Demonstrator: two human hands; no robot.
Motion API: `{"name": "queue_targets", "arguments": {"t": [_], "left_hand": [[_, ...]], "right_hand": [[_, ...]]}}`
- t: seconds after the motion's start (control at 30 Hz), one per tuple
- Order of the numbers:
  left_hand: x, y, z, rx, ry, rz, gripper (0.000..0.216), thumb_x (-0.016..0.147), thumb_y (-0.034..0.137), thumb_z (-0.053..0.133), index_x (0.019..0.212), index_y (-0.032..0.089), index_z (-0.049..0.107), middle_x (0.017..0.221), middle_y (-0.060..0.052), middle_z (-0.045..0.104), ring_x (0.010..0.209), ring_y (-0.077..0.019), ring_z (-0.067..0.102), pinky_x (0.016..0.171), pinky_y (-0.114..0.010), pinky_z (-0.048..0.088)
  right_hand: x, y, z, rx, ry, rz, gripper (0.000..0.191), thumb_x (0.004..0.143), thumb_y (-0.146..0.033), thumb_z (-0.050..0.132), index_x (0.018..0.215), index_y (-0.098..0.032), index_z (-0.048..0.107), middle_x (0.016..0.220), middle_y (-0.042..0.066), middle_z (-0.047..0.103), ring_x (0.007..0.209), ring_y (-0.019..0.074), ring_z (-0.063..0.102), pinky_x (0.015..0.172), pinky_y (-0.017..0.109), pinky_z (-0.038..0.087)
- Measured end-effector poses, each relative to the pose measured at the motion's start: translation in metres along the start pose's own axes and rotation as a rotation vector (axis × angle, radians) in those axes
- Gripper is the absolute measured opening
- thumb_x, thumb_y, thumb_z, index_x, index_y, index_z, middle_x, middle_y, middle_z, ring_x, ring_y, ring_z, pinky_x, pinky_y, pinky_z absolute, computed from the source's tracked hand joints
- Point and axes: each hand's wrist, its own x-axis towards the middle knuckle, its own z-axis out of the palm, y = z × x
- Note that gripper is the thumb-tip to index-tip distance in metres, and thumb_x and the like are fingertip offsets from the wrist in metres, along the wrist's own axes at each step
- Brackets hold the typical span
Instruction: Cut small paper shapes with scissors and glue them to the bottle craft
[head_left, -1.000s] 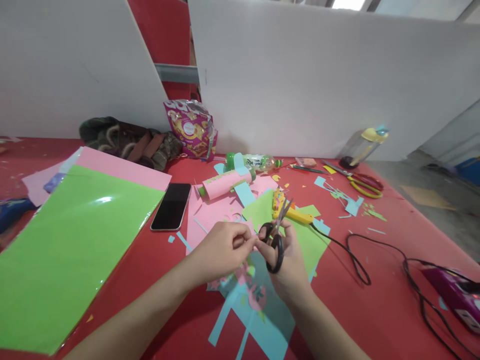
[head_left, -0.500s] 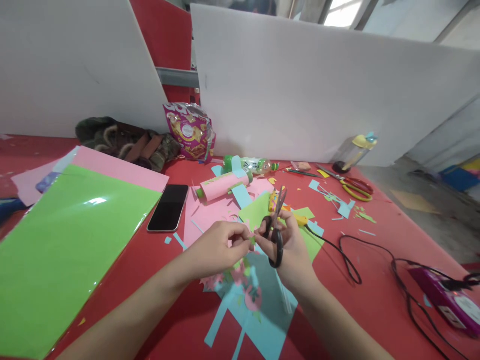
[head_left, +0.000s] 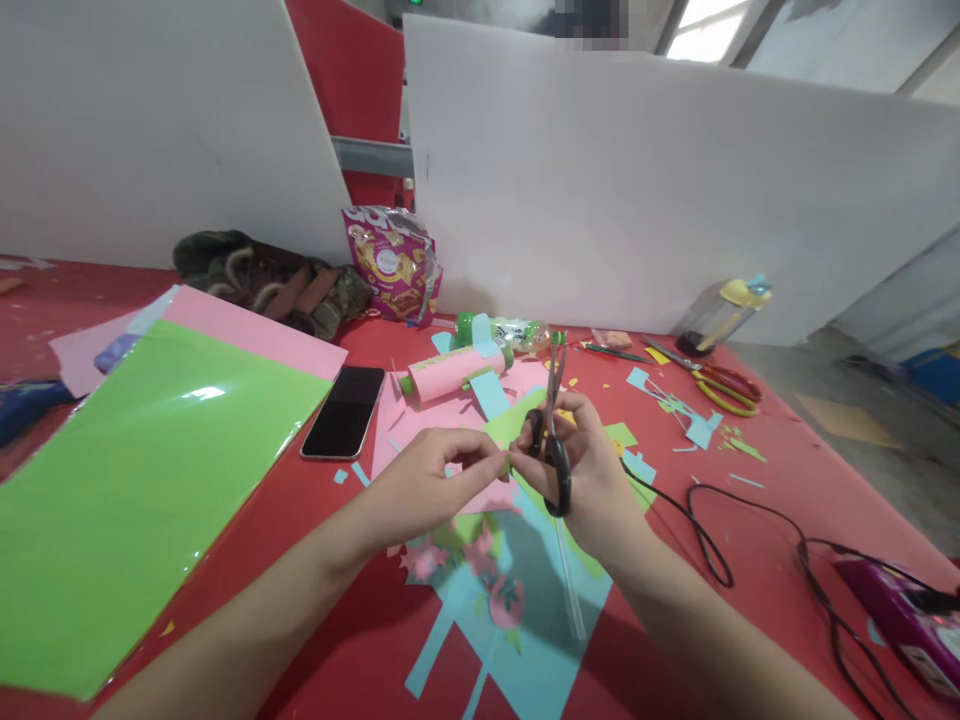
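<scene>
1. We have our left hand bent in a fine pinch, its grip closed down to thumb and fingertip around a small leaf-green paper scrap, at the centre of the clock.
2. Our right hand curls around the black-handled metal scissors, blades nearly together and pointing to twelve o'clock. Its thumb tip meets the scrap too; we probably hold the blades upright so those fingertips can work without laying the tool down.
3. At six o'clock, below our hands, a light-blue paper sheet lies on the red desk, bearing round pink paper cut-outs; it likely serves as a backing that keeps small pieces within reach.
4. Toward eleven o'clock lies a pink-paper-wrapped cylinder with green ends; just past it, at twelve, a clear-and-green plastic bottle lies on its side, its white label carrying dark characters too small for us to read.
5. Farther out at eleven, a shiny purple snack bag leans against the white panel, perhaps for support. Its big white lettering is crumpled at the top, and we cannot make out the brand.
</scene>
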Motion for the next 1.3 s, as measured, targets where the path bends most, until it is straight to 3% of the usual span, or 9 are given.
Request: {"name": "queue_targets", "arguments": {"t": [0.47,0.63,0.77,0.93,1.3], "left_hand": [[-0.003,0.003,0.0,0.04,0.184,0.019,0.023,0.078,0.025,0.045,0.06,0.013,0.052,0.059,0.002,0.053,0.057,-0.0078,0.046,0.055,-0.018,0.036],[-0.003,0.005,-0.004,0.062,0.234,0.026,0.025,0.078,0.027,0.044,0.058,0.014,0.049,0.057,0.002,0.052,0.055,-0.0076,0.045,0.053,-0.018,0.035],[-0.004,0.004,-0.01,0.069,0.329,0.044,0.025,0.078,0.026,0.044,0.056,0.014,0.046,0.056,0.003,0.048,0.055,-0.0076,0.043,0.054,-0.019,0.035],[-0.005,0.002,-0.014,0.056,0.365,0.111,0.024,0.078,0.023,0.043,0.056,0.015,0.042,0.055,0.003,0.043,0.054,-0.007,0.041,0.053,-0.018,0.034],[-0.005,0.004,-0.013,0.057,0.262,0.132,0.022,0.078,0.022,0.041,0.058,0.015,0.044,0.058,0.002,0.047,0.057,-0.0083,0.043,0.054,-0.02,0.035]], "right_hand": [[0.009,-0.003,-0.007,0.011,-0.009,0.013,0.041,0.058,-0.018,0.071,0.084,-0.025,0.039,0.065,-0.007,0.053,0.06,0.0099,0.053,0.059,0.025,0.043],[0.009,-0.009,-0.014,-0.09,-0.192,0.087,0.034,0.063,-0.032,0.067,0.083,-0.024,0.04,0.066,-0.005,0.048,0.059,0.0108,0.051,0.061,0.028,0.043],[0.013,-0.016,-0.029,-0.227,-0.477,0.105,0.033,0.069,-0.045,0.057,0.087,-0.023,0.041,0.072,0.0,0.05,0.063,0.0142,0.05,0.059,0.031,0.041],[0.016,-0.023,-0.044,-0.47,-0.702,0.142,0.027,0.072,-0.04,0.055,0.088,-0.021,0.045,0.074,0.002,0.051,0.064,0.0148,0.046,0.058,0.03,0.039],[0.012,-0.019,-0.036,-0.382,-0.786,0.168,0.036,0.072,-0.05,0.049,0.091,-0.02,0.041,0.076,0.002,0.049,0.064,0.0145,0.048,0.057,0.029,0.037]]}}
